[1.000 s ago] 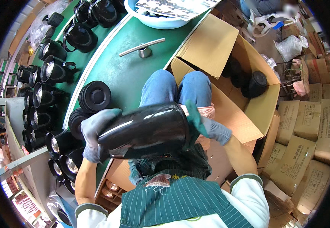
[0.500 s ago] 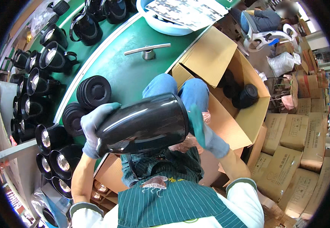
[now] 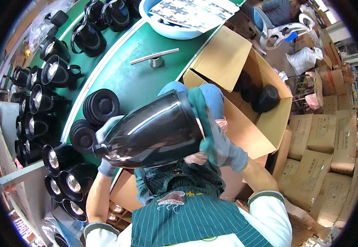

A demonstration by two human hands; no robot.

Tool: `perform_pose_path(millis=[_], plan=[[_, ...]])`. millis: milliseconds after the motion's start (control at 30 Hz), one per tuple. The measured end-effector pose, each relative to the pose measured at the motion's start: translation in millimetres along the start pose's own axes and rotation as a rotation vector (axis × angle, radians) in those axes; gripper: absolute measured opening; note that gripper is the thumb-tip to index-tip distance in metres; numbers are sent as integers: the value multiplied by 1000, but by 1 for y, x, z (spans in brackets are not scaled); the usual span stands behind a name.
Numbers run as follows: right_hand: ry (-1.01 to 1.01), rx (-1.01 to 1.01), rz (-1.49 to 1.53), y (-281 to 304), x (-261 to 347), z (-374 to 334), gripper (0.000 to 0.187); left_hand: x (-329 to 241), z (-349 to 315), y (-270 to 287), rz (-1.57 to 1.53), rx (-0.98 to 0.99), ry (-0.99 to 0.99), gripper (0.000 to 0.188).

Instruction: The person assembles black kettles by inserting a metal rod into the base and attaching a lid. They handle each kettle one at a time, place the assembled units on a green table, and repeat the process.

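Note:
A glossy black jug point(image 3: 150, 131), likely a vacuum jug, lies tilted on its side above my lap. Its narrow end points lower left and its wide end right. My left hand point(image 3: 109, 128), in a grey glove, holds it around the narrow end, the fingers partly hidden behind the body. Across the wide end lies my right hand point(image 3: 217, 140), gloved in grey and green, its fingers gripping the rim. Close to my left hand, black round ridged discs stand in two leaning stacks, an upper stack point(image 3: 102, 106) and a lower stack point(image 3: 83, 136), on the green table point(image 3: 125, 84).
Several black jugs with shiny linings point(image 3: 43, 99) crowd the left side. A metal T-shaped fixture point(image 3: 156, 59) rises from the table, near a pale blue basin point(image 3: 174, 32). An open carton point(image 3: 265, 127) with black parts stands right, beside stacked closed cartons point(image 3: 313, 177). Further back, a person point(image 3: 280, 16) sits.
My right hand has moved in from beside the jug onto its wide end. The jug has tilted a little more, its narrow end shifting left. The whole view has shifted slightly.

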State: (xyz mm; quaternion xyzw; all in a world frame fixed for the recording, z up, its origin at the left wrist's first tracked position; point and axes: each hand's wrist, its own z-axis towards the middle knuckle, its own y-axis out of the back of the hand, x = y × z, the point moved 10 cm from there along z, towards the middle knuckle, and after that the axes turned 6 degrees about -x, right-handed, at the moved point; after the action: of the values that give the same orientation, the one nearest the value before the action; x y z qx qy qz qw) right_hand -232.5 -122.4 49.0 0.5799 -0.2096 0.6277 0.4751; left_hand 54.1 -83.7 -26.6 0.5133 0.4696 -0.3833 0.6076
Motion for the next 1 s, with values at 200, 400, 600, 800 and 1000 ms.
perform_pose_path(millis=[200, 400, 600, 800, 1000], plan=[[115, -107, 168, -8, 3, -6, 92, 56, -27, -26, -699, 168, 289, 50], [88, -282, 442, 15, -4, -5, 77, -73, 13, -7, 105, -74, -166, 44], [56, -273, 441, 4, -103, -30, 63, -132, 17, -30, 403, -17, -470, 38], [10, -243, 578, 55, -117, -40, 67, -146, 16, -66, 539, -81, -620, 45], [-326, -110, 752, 105, -82, 1, 70, -83, -52, -124, 497, 367, -731, 70]])
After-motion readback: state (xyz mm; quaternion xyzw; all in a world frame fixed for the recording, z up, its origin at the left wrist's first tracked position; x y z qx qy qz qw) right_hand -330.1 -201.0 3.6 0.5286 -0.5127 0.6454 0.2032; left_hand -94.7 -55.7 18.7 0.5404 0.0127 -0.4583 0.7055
